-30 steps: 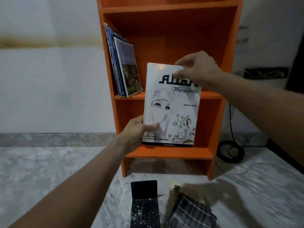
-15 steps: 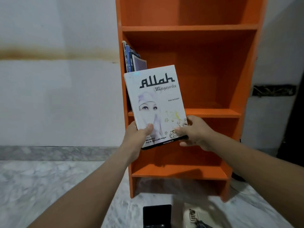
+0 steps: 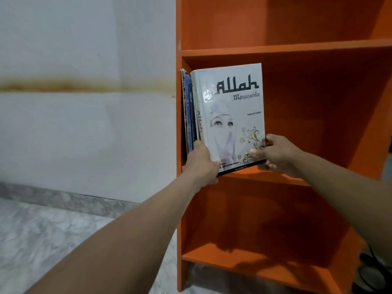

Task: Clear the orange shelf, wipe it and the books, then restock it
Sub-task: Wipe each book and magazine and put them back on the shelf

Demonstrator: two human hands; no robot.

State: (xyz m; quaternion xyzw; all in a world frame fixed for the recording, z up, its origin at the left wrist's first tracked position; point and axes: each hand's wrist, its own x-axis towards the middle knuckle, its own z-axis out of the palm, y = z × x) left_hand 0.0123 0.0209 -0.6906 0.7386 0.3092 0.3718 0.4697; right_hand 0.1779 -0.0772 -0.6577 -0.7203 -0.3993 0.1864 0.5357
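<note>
Hands grip a white book [image 3: 231, 115] by its two lower corners at the middle compartment of the orange shelf [image 3: 297, 46]. The left hand [image 3: 201, 164] is curled round the bottom of the spine, its back turned to the camera, with the thumb on the cover. The right hand [image 3: 277, 154] pinches the lower right corner, thumb pressed flat on the cover beside the gold scrollwork and fingers tucked behind.

The book stands nearly upright, its front cover facing out and turned a little to the right. Black lettering runs across the top of the cover and a veiled face is pictured below it. Its bottom edge sits at the front lip of the shelf board; whether it rests on the board or hangs just above it cannot be told. Its spine touches a short row of thin books [image 3: 188, 111], blue and dark, which stand against the left side wall of the same compartment.

Both bare forearms reach in from the bottom of the view. Left of the shelf is a pale wall [image 3: 84, 134] crossed by a brown stain [image 3: 63, 85], and below it a grey marbled floor [image 3: 42, 240]. A dark cable [image 3: 371, 270] lies on the floor at the lower right, by the shelf's foot.
</note>
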